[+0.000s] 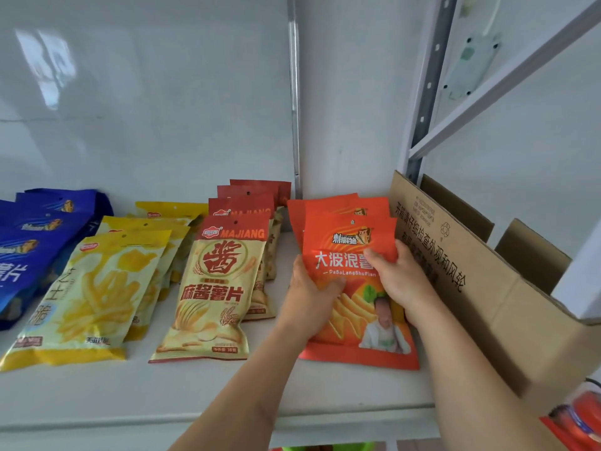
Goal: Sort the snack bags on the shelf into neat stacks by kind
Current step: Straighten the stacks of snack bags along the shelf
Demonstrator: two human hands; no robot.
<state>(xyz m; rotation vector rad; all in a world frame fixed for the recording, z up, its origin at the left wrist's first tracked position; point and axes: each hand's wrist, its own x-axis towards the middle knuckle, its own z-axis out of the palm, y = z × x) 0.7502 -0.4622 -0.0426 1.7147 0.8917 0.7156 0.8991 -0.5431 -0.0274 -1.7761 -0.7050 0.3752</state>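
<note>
Beside the orange bags (351, 242), a cardboard box (471, 288), touching.

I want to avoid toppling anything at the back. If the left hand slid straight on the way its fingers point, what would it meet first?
Probably the orange bags stacked behind the top orange bag that the left hand holds; beyond them, the back wall. Depth is uncertain.

White shelf (195, 395) with blue (29, 242), yellow (94, 297), cream (214, 288), orange bags (351, 349), cardboard box (471, 288)

Three blue bags (35, 242), three yellow (97, 288), four red-topped (224, 281), three orange (351, 275) (one box (471, 288)).
</note>
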